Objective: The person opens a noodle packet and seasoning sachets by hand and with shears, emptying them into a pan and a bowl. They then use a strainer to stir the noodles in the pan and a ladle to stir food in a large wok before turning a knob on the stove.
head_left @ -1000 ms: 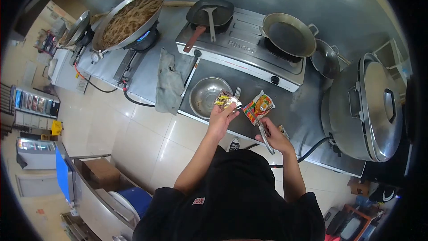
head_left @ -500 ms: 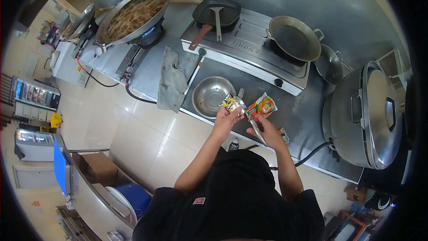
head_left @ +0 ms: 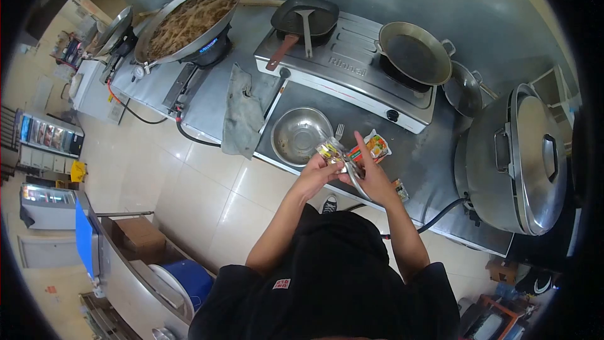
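My left hand (head_left: 316, 175) is closed around a small shiny yellow-and-silver seasoning sachet (head_left: 329, 150), pinching it by its lower edge just in front of my chest, above the near edge of the steel counter (head_left: 434, 164). My right hand (head_left: 373, 179) is shut on a long metal utensil (head_left: 356, 178) whose handle slants down toward me; whether it is scissors or tongs I cannot tell. Its upper end meets the sachet, and my forefinger points up beside it. Just behind my right hand lies an orange-and-green printed noodle packet (head_left: 376, 147), flat on the counter. To the left of the sachet sits a round stainless steel bowl (head_left: 297, 135), with a metal fork (head_left: 338, 131) at its right rim. A grey cloth (head_left: 242, 110) hangs over the counter edge further left.
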{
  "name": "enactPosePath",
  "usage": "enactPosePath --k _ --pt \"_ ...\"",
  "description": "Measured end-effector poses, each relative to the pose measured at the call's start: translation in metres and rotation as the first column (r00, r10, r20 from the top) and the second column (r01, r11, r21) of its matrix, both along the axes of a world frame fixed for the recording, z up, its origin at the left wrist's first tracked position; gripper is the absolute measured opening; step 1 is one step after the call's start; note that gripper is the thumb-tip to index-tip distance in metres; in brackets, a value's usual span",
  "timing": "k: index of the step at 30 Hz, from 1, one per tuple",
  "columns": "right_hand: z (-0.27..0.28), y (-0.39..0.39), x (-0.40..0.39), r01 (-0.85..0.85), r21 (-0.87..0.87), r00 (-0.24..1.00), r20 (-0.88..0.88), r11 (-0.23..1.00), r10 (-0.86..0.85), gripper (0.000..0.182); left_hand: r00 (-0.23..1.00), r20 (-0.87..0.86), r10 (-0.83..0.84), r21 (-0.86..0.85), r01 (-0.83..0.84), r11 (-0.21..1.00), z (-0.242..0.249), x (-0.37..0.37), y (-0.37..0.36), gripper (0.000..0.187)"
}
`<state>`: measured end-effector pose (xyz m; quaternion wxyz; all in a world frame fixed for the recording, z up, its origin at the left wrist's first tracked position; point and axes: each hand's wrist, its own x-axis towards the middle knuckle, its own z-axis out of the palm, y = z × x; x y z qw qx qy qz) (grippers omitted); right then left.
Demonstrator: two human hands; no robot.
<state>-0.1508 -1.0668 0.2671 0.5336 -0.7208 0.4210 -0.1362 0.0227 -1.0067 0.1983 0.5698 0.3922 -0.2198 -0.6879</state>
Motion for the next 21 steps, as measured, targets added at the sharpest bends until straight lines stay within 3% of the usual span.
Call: enactPosePath --k 2,4,6,8,12,13,16,17,19,21 --pt "-0.03 -0.002 0.011 -0.038 -0.126 0.981 0.183 0.991 0.061 0.079 1.0 -0.014 -0.01 -0.013 0.01 1.0 -0.005 0.01 0.003 0.022" --pt "-0.044 -0.006 0.021 -0.091 -0.184 0.973 0.194 0.979 0.126 0.072 1.0 -0.006 -0.01 -0.021 0.01 1.0 -0.008 0.021 0.005 0.024" --pt "-0.05 -0.013 0.03 -0.174 -0.161 0.982 0.039 0.972 0.183 0.062 1.0 -0.01 0.017 -0.042 -0.017 0.999 -0.011 0.033 0.007 0.026" --pt "-0.072 -0.016 0.043 -0.117 -0.161 0.988 0.078 0.98 0.131 0.058 0.997 -0.03 0.068 -0.077 -0.07 0.995 -0.016 0.045 0.009 0.027" --pt "-0.061 -0.021 0.063 -0.069 -0.124 0.997 -0.049 0.99 0.063 0.061 0.984 0.147 0.1 0.006 -0.102 0.995 -0.034 0.076 0.003 0.026" --pt "-0.07 -0.023 0.063 -0.004 -0.143 1.0 0.009 0.99 0.006 0.061 0.918 0.353 0.18 0.029 -0.203 0.979 -0.023 0.077 0.0 0.027" --pt "-0.109 -0.035 0.045 0.139 -0.393 0.972 0.231 0.909 -0.049 0.062 0.557 0.83 -0.037 0.124 -0.12 0.985 -0.053 0.107 -0.023 0.029" --pt "-0.098 -0.032 0.035 0.185 -0.22 0.957 0.263 0.958 -0.124 0.063 0.355 0.935 -0.012 0.041 -0.075 0.996 -0.067 0.114 -0.03 0.03" --pt "-0.091 -0.033 0.007 0.21 -0.317 0.978 0.073 0.925 -0.197 0.062 -0.086 0.993 0.087 -0.081 0.071 0.994 -0.083 0.122 -0.042 0.031" --pt "-0.102 -0.038 -0.03 0.238 -0.416 0.961 -0.032 0.878 -0.275 0.061 -0.158 0.987 -0.017 0.032 0.097 0.995 -0.085 0.123 -0.051 0.03"
